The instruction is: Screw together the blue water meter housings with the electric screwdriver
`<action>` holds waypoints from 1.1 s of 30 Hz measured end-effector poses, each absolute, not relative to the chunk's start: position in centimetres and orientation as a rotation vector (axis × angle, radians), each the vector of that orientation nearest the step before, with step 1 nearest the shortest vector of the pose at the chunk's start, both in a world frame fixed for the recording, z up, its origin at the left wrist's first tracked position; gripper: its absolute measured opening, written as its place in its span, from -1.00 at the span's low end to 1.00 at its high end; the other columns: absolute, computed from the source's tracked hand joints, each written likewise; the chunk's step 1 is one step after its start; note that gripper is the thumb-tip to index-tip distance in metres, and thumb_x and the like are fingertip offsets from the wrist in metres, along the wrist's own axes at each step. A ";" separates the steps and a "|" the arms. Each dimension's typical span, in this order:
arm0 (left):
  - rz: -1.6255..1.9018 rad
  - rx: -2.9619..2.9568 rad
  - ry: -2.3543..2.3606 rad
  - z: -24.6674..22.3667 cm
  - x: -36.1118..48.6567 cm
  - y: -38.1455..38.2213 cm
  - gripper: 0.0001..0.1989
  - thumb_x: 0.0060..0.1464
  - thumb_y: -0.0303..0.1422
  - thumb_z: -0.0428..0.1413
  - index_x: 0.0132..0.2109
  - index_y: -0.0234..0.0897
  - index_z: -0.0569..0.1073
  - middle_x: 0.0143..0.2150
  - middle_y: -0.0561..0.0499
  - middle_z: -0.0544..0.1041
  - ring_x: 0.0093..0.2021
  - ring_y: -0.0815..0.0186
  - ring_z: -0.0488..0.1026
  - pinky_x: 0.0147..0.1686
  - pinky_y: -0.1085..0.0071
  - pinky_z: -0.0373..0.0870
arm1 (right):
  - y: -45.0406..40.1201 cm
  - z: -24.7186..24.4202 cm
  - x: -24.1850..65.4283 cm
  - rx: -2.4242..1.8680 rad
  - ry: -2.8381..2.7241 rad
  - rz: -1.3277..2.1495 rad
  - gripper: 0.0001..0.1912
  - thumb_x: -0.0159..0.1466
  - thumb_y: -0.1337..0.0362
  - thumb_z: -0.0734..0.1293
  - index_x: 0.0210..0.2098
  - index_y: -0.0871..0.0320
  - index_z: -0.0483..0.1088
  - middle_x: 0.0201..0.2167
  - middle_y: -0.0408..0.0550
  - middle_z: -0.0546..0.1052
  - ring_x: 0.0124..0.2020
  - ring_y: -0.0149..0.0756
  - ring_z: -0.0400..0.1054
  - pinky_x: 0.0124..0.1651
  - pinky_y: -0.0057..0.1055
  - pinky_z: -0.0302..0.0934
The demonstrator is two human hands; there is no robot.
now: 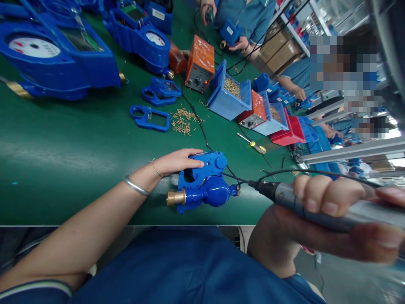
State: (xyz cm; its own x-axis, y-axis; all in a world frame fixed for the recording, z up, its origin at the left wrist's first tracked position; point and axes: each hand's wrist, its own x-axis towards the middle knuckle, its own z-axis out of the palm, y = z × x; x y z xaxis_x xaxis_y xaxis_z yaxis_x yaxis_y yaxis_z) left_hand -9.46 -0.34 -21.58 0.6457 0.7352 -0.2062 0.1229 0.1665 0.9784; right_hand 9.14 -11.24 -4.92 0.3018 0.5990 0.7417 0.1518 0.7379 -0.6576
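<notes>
1. Nearest the camera is the right hand (335, 215), fingers wrapped tight around a grey driver (316, 202). The tool lies almost level, its dark tip pointing left.
2. The tip ends just beside the right end of a blue meter body (205, 185); whether it touches cannot be told.
3. The meter body sits on the green worktop (63, 169) near its front edge, long axis running left to right. Its brass fitting (176, 197) points left, away from the driver.
4. The left hand (177, 160) lies palm down on the top of the meter body, fingers spread loosely over it, pressing rather than clenching. A bangle (136, 185) sits on that wrist.
5. So the meter lies left of the right hand, in line with the tool, and right under the left hand, which is the nearer one.
6. Farther back lie a scatter of small brass screws (182, 122), a blue frame (149, 118) and a yellow-handled screwdriver (253, 144).
7. Beyond those stand an orange box (200, 63) and a blue bin (228, 95) of screws, with large blue meters (57, 55) at upper left.
8. Another person's hands (240, 42) work at the far end of the worktop.
</notes>
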 end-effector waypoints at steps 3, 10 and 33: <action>0.515 1.375 0.803 -21.8 -9.5 -0.3 -0.22 -0.05 -0.07 0.23 0.27 -0.31 0.30 0.32 -0.14 0.30 0.28 0.05 0.28 0.26 0.24 0.17 | -11.1 -6.0 7.6 -0.734 -1.272 0.320 -0.76 0.14 0.18 0.44 -0.24 0.08 0.38 -0.63 -0.30 0.24 -0.69 -0.48 0.01 -0.64 -0.48 -0.01; 0.512 1.340 0.808 -21.4 -9.5 -0.5 -0.23 -0.05 -0.08 0.23 0.27 -0.30 0.29 0.33 -0.11 0.27 0.29 0.05 0.26 0.28 0.21 0.17 | -11.8 -6.2 7.5 -0.763 -1.383 0.511 -0.76 0.15 0.23 0.44 -0.27 0.10 0.31 -0.62 -0.28 0.28 -0.66 -0.42 0.14 -0.56 -0.39 0.11; 0.338 1.190 0.865 -21.6 -9.7 -0.1 -0.30 0.02 -0.06 0.22 0.29 -0.01 0.24 0.28 0.03 0.36 0.19 0.04 0.37 0.17 0.14 0.31 | -8.1 -9.0 11.5 -0.557 -1.655 0.733 -0.55 0.10 -0.13 0.33 -0.21 -0.01 0.15 -0.75 -0.44 0.22 -0.82 -0.50 0.13 -0.68 -0.58 0.13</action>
